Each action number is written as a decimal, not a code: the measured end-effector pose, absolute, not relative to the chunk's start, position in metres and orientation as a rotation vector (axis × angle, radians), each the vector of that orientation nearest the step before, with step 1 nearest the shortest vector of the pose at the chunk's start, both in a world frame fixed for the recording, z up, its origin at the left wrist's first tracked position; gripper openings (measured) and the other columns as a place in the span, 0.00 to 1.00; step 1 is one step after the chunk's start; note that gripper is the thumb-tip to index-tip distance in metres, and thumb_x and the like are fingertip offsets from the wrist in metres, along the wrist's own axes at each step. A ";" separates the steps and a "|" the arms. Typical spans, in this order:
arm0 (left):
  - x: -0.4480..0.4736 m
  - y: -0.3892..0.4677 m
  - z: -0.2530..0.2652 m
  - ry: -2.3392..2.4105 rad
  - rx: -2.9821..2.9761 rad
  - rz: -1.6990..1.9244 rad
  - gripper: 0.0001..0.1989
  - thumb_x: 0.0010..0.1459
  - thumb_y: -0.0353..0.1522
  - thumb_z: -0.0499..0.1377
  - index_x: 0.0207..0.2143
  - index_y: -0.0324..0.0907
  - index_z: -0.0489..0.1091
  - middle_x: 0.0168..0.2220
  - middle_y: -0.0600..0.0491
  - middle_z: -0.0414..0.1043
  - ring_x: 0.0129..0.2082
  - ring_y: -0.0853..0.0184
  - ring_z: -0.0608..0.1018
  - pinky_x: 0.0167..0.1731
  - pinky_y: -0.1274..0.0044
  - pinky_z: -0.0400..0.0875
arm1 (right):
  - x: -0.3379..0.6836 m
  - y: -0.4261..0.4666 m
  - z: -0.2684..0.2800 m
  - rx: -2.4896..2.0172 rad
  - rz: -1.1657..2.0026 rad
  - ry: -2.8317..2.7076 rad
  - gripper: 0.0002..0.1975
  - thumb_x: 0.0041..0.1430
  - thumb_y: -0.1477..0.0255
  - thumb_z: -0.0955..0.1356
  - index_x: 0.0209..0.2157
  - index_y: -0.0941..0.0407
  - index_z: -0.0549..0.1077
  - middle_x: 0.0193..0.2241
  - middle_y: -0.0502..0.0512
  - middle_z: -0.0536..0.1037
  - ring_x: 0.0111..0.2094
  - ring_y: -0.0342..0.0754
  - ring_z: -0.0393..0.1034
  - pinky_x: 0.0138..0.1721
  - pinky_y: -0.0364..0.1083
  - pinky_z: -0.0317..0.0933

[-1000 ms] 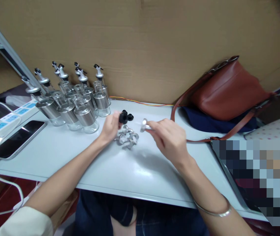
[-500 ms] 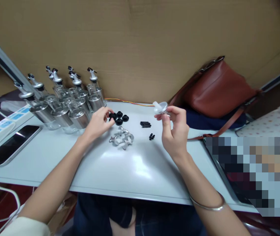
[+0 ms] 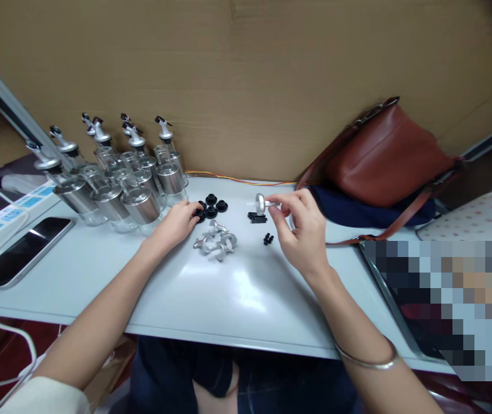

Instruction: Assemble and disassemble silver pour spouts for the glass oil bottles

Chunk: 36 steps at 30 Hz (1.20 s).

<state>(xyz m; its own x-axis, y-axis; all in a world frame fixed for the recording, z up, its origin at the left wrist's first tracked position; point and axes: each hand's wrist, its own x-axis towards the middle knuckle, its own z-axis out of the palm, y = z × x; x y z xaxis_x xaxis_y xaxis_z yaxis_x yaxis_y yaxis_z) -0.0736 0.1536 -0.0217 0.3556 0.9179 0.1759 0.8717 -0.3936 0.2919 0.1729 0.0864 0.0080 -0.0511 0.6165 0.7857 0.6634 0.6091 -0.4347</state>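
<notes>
My right hand (image 3: 301,227) pinches a silver pourer spout (image 3: 261,204) above the table, its disc turned to the left and a pale tube sticking out. My left hand (image 3: 179,221) rests low at the left of a cluster of black rubber stoppers (image 3: 222,205), fingertips closed on the nearest black stopper, which they partly hide. Between my hands lies a small heap of silver pourer spouts (image 3: 216,244). Beneath the held spout are several thin black rods (image 3: 258,218), and closer to me some tiny black caps (image 3: 268,238).
Glass bottles with metal sleeves (image 3: 137,204), several topped with pourers, crowd the left. A phone (image 3: 25,250) and a power strip (image 3: 8,215) lie beyond them. On the right are a brown bag (image 3: 388,155) and a blurred-out flat item (image 3: 427,305). Cardboard (image 3: 246,86) stands behind.
My right hand has turned the pourer spout so its disc faces left, and moved it slightly left and down. My left hand has lowered a little at the black stoppers.
</notes>
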 end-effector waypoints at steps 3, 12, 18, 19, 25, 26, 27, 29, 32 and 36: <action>-0.071 0.154 -0.025 1.640 2.470 0.529 0.14 0.57 0.27 0.52 0.45 0.39 0.70 0.38 0.45 0.71 0.37 0.59 0.75 0.41 0.68 0.70 | 0.174 0.086 0.008 -1.069 0.049 -1.833 0.08 0.62 0.77 0.62 0.38 0.55 0.72 0.27 0.51 0.68 0.28 0.45 0.63 0.32 0.45 0.61; -0.064 0.146 -0.019 1.668 2.449 0.697 0.16 0.55 0.24 0.47 0.43 0.38 0.69 0.41 0.44 0.72 0.39 0.59 0.75 0.42 0.67 0.70 | 0.174 0.084 0.007 -1.221 0.592 -2.289 0.13 0.58 0.83 0.59 0.34 0.57 0.73 0.33 0.54 0.75 0.32 0.45 0.67 0.35 0.44 0.59; -0.050 0.132 -0.009 1.414 2.379 0.745 0.14 0.59 0.29 0.46 0.38 0.41 0.71 0.38 0.49 0.76 0.39 0.61 0.76 0.44 0.69 0.69 | 0.171 0.082 0.004 -1.284 0.705 -2.392 0.13 0.53 0.84 0.60 0.32 0.57 0.73 0.26 0.50 0.72 0.26 0.43 0.64 0.30 0.42 0.56; -0.048 0.131 -0.009 1.351 2.375 0.741 0.15 0.60 0.30 0.45 0.39 0.41 0.71 0.38 0.49 0.76 0.40 0.62 0.76 0.45 0.70 0.69 | 0.171 0.082 0.003 -1.286 0.712 -2.390 0.13 0.54 0.83 0.60 0.34 0.56 0.73 0.25 0.49 0.71 0.26 0.43 0.64 0.30 0.42 0.56; -0.040 0.124 -0.014 1.152 2.418 0.663 0.18 0.64 0.34 0.41 0.40 0.40 0.70 0.41 0.47 0.73 0.44 0.60 0.73 0.50 0.68 0.66 | 0.170 0.082 -0.001 -1.338 0.769 -2.285 0.10 0.58 0.79 0.62 0.42 0.55 0.66 0.26 0.49 0.73 0.27 0.44 0.66 0.30 0.43 0.57; -0.040 0.123 -0.014 1.142 2.435 0.649 0.19 0.64 0.35 0.41 0.40 0.40 0.70 0.41 0.47 0.72 0.45 0.60 0.72 0.50 0.67 0.65 | 0.170 0.082 -0.001 -1.350 0.754 -2.275 0.08 0.58 0.78 0.62 0.40 0.55 0.65 0.26 0.49 0.73 0.27 0.45 0.66 0.30 0.43 0.57; -0.039 0.123 -0.014 1.130 2.447 0.639 0.19 0.64 0.35 0.40 0.40 0.40 0.69 0.42 0.47 0.71 0.46 0.60 0.71 0.50 0.67 0.65 | 0.169 0.082 -0.001 -1.356 0.734 -2.270 0.06 0.58 0.78 0.63 0.38 0.55 0.65 0.26 0.49 0.73 0.27 0.44 0.66 0.30 0.43 0.57; -0.039 0.122 -0.014 1.096 2.445 0.629 0.19 0.65 0.37 0.40 0.41 0.41 0.69 0.43 0.47 0.68 0.47 0.61 0.71 0.51 0.67 0.64 | 0.168 0.081 0.001 -1.355 0.714 -2.262 0.03 0.59 0.77 0.63 0.33 0.54 0.64 0.25 0.48 0.72 0.25 0.44 0.65 0.29 0.42 0.57; -0.038 0.122 -0.016 1.025 2.425 0.608 0.19 0.66 0.38 0.39 0.42 0.42 0.68 0.45 0.48 0.67 0.48 0.62 0.70 0.53 0.68 0.63 | 0.167 0.078 0.004 -1.339 0.792 -2.234 0.04 0.62 0.73 0.62 0.31 0.54 0.63 0.23 0.47 0.71 0.24 0.43 0.64 0.27 0.42 0.56; -0.037 0.122 -0.018 1.021 2.415 0.601 0.21 0.67 0.39 0.37 0.35 0.41 0.67 0.40 0.49 0.66 0.43 0.62 0.71 0.48 0.69 0.65 | 0.168 0.076 0.006 -1.298 0.959 -2.214 0.12 0.54 0.68 0.70 0.33 0.54 0.62 0.24 0.47 0.70 0.25 0.43 0.65 0.28 0.42 0.59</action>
<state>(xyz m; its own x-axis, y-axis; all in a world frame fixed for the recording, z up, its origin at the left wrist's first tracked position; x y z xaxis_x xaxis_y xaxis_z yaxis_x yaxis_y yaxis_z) -0.0370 0.1225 -0.0183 0.6313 0.7450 0.2158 0.5499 -0.6261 0.5528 0.1679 0.0757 0.0060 -0.4894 0.8720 -0.0022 0.5983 0.3339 -0.7283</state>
